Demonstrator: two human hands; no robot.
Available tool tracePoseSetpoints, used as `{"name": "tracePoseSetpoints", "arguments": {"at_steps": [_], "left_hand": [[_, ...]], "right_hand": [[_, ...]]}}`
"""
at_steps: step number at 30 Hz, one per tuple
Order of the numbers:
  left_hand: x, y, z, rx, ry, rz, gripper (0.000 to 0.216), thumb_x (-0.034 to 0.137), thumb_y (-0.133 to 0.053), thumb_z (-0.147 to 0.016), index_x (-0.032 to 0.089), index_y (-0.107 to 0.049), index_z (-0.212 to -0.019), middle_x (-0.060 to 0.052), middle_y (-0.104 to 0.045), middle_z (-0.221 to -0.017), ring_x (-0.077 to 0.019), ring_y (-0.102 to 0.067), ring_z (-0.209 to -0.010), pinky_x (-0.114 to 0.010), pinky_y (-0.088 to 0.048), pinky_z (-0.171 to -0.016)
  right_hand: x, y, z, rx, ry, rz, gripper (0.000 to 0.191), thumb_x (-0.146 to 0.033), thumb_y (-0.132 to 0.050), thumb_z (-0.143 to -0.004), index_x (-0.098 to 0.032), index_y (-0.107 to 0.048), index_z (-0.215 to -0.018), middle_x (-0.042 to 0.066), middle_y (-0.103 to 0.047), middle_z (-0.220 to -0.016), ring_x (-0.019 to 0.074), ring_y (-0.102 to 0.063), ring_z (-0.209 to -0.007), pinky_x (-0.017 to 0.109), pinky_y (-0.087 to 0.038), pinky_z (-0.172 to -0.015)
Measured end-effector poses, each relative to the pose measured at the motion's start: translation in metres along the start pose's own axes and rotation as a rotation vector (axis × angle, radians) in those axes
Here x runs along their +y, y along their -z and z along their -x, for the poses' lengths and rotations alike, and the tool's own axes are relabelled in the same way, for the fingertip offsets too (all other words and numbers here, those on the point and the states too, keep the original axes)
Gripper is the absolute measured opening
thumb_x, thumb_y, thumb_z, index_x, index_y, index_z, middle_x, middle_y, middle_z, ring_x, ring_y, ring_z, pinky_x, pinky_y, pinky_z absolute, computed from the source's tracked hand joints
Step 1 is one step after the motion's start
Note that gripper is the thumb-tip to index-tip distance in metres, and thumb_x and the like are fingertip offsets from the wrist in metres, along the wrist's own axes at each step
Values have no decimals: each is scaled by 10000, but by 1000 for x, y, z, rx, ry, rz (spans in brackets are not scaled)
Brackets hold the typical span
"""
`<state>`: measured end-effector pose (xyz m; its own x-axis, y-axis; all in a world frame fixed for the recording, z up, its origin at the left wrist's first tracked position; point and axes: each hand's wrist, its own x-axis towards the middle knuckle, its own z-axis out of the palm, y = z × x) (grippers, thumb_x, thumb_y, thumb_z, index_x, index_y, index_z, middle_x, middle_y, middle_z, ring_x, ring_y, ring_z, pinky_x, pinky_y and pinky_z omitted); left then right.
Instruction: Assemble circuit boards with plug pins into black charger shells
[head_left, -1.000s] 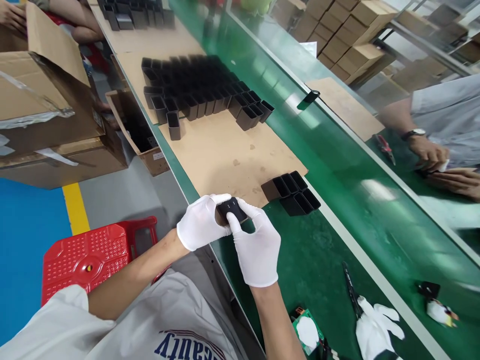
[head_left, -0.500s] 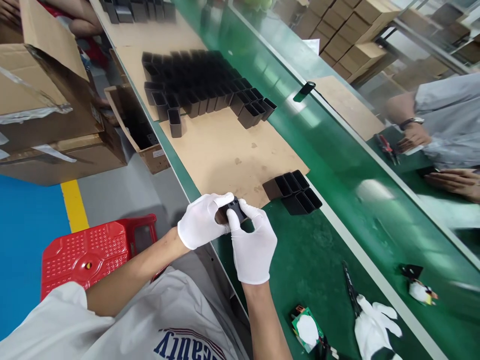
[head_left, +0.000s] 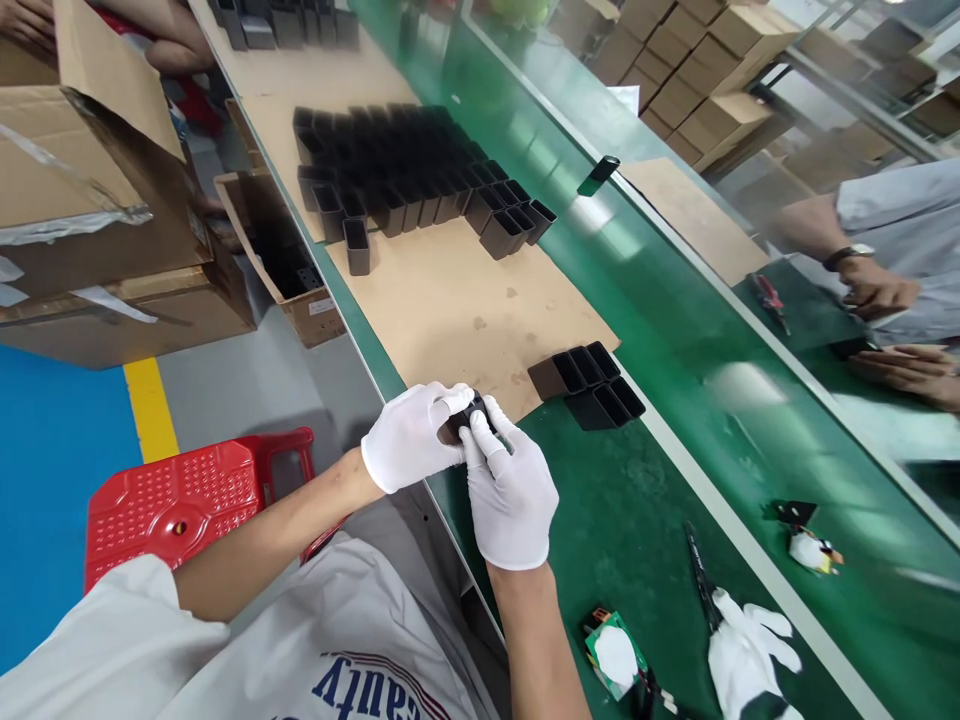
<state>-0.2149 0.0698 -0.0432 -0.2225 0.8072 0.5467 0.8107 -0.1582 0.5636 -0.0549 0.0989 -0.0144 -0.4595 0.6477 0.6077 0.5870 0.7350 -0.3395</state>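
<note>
Both my hands wear white gloves and meet over the near edge of the green bench. My left hand (head_left: 411,437) is closed around the side of a small black plastic housing (head_left: 472,408). The thumb and fingers of my right hand (head_left: 514,490) press on the same housing from the other side. Much of the piece is hidden by the gloves. Just beyond them, several open black rectangular cases (head_left: 589,385) stand grouped at the edge of a brown cardboard sheet (head_left: 480,310).
Many more black cases (head_left: 405,180) stand farther up the sheet. A circuit board (head_left: 615,655), a loose white glove (head_left: 750,650) and a black pen-like tool (head_left: 701,575) lie to the right. A green conveyor (head_left: 675,330) runs beyond; a co-worker's hands (head_left: 885,290) are across it. A red stool (head_left: 172,500) stands left.
My right fingers have closed in more over the black housing. On the conveyor, the black case and the small board have shifted slightly left. The co-worker's hand has moved.
</note>
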Motion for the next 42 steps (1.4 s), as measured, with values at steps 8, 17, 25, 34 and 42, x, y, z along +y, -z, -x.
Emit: {"name": "tracePoseSetpoints", "arguments": {"at_steps": [8, 17, 25, 34, 42], "left_hand": [[-3, 6, -6, -19, -21, 5, 196, 294, -743, -927, 255, -725, -1119, -29, -820, -928, -220, -820, -852, -326, -686, -807], [-4, 11, -9, 31, -87, 40, 241, 294, -724, -916, 242, -715, -1151, -42, -848, -973, -221, -840, -890, -327, -698, -854], [-13, 4, 6, 38, -12, 83, 256, 332, -765, -884, 259, -729, -1127, -36, -861, -976, -224, -849, -898, -338, -707, -847], [5, 11, 10, 142, 49, 119, 629, 295, -835, -777, 216, -623, -1364, -92, -874, -1169, -264, -871, -996, -407, -729, -921], [56, 49, -4, 72, 76, 518, 756, 288, -975, -771, 295, -571, -1411, -72, -864, -1277, -263, -828, -1155, -470, -698, -1023]], "right_hand": [[14, -10, -1, -48, 152, -20, 392, -157, -680, -1078, -318, -738, -1430, 102, -833, -1374, 296, -838, -1209, 425, -721, -973], [9, -10, 3, 65, 83, -66, 348, -212, -708, -1076, -312, -748, -1407, 101, -836, -1358, 273, -836, -1217, 416, -734, -995], [5, -21, 10, -64, -69, -203, 237, -250, -649, -1094, -346, -815, -1234, 71, -848, -1328, 272, -821, -1241, 465, -711, -1038], [-13, -1, 0, 65, -415, -434, 179, -315, -771, -989, -247, -840, -1140, 120, -841, -1257, 276, -817, -1180, 464, -700, -1032], [-58, 32, 5, 21, -638, -755, 472, -394, -362, -1201, -217, -719, -1453, 122, -857, -1281, 256, -854, -1149, 405, -734, -923]]}}
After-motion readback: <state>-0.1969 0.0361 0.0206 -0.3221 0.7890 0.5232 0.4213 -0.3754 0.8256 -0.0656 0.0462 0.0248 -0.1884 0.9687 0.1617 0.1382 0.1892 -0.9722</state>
